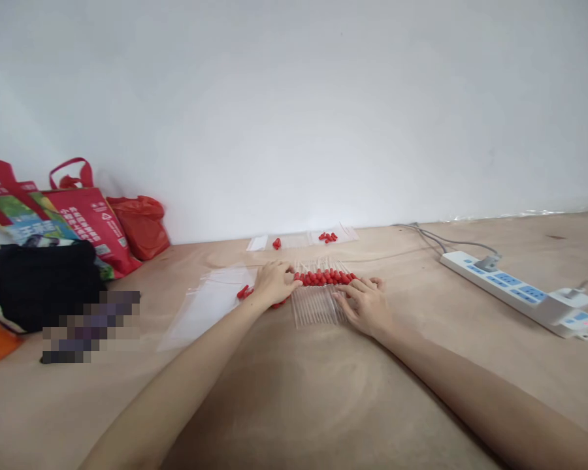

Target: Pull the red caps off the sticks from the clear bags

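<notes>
A row of clear thin tubes [316, 307] lies side by side on the tan floor, with a band of red caps [326, 277] across them. My left hand [273, 283] rests on the row's left end, fingers curled over the caps, a few loose red caps [244, 292] by its wrist. My right hand [365, 303] lies on the row's right side, fingers stretched out flat on the tubes.
A clear plastic bag [203, 307] lies left of the tubes. More clear bags with red caps [328, 237] lie by the wall. A white power strip [519, 292] sits right. Red bags [91, 219] and a black bundle [44, 281] stand left.
</notes>
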Tool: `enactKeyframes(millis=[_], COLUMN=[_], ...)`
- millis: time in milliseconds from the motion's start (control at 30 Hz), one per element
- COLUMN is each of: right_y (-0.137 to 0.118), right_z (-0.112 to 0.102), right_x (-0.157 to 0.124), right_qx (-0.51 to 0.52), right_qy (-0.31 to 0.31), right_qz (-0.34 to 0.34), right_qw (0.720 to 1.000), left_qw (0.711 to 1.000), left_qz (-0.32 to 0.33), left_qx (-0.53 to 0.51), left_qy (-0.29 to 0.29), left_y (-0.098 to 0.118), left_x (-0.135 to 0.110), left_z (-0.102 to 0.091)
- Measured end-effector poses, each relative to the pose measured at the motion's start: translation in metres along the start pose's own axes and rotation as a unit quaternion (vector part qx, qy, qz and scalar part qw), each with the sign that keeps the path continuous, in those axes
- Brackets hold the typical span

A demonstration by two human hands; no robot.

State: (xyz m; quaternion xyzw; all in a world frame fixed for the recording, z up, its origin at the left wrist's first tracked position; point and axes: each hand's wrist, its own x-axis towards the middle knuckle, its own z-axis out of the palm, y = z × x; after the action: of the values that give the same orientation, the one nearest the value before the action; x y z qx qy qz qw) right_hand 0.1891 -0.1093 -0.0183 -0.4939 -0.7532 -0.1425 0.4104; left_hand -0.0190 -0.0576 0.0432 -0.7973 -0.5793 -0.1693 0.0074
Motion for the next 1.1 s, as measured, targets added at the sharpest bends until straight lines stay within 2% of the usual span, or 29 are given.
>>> enactKeyframes(millis=[133, 267, 400, 500, 600, 733, 800, 900, 1100], right_y=[0.002, 0.002, 0.003, 0.003, 0.001, -0.005, -0.009, -0.014, -0.018], right_z=[0.000, 0.001, 0.001, 0.001, 0.000, -0.003, -0.005, -0.006, 0.001], right_x=[0.000, 0.000, 0.000, 0.000, 0.000, 0.000, -0.001, -0.002, -0.003], right_qx=[-0.001, 0.004, 0.001, 0.000, 0.006, 0.013, 0.014, 0.019, 0.046], right_qy=[0.005, 0.007, 0.011, 0.012, 0.015, 0.020, 0.003, -0.026, -0.024], right_qz=[0.003, -0.001, -0.001, -0.003, -0.005, -0.053, -0.103, -0.169, -0.195], right_qw=[1.000, 1.000, 1.000, 1.000, 1.000, 0.998, 0.995, 0.985, 0.979], left_qw=[0.999, 0.998, 0.994, 0.992, 0.984, 0.963, 0.953, 0.943, 0.931], left_qz=[-0.008, -0.045, -0.096, -0.105, -0.044, 0.122, 0.183, 0.233, 0.268], left_qx=[-0.008, -0.021, -0.037, -0.056, -0.087, -0.096, -0.090, -0.095, -0.125], left_qy=[-0.037, -0.043, -0.022, 0.050, 0.147, 0.221, 0.226, 0.217, 0.212], left_y=[0.006, 0.005, 0.003, -0.004, -0.014, -0.020, -0.018, -0.012, -0.008], left_x=[0.015, 0.018, 0.008, -0.013, -0.044, -0.083, -0.094, -0.096, -0.092], left_z=[0.008, 0.012, 0.007, 0.000, -0.001, 0.009, 0.014, 0.018, 0.019])
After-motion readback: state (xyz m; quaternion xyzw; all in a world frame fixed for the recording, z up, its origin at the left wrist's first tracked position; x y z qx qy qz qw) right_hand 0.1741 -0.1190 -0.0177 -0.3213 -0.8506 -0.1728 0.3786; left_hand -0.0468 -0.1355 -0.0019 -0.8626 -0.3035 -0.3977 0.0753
